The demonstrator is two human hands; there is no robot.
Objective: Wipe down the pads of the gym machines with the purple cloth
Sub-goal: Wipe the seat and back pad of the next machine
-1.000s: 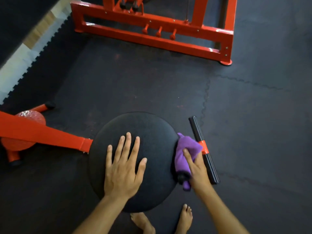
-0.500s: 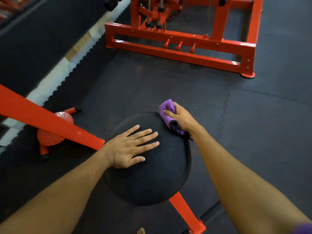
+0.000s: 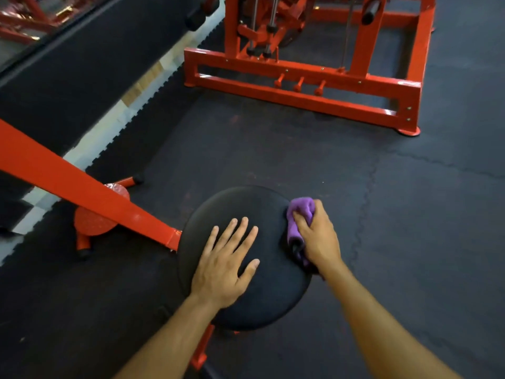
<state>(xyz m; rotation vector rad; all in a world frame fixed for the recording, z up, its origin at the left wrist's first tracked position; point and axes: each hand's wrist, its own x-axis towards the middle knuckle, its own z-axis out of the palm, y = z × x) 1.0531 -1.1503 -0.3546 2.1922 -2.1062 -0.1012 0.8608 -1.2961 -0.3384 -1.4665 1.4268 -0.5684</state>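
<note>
Dark rubber floor mats (image 3: 410, 214) surround the round black pad (image 3: 267, 294) under you, with a red machine frame (image 3: 300, 97) at twelve o'clock. Your right hand (image 3: 318, 239) is clamped on the purple cloth (image 3: 296, 214), which half a second ago sat nearer one o'clock on the rim and now presses at three o'clock. Your left hand (image 3: 224, 266) lies flat, fingers spread, steadying the pad. The edge pass looks underway; the center likely remains.

Round padded seat (image 3: 262, 214): matte black. Bunched cloth (image 3: 299, 214): purple. Steel machine frame (image 3: 300, 91): glossy red-orange. Rubber floor mats (image 3: 410, 201): dark charcoal, jigsaw-toothed seams. Floor strip (image 3: 109, 124) beside mats: pale, tan patches.
</note>
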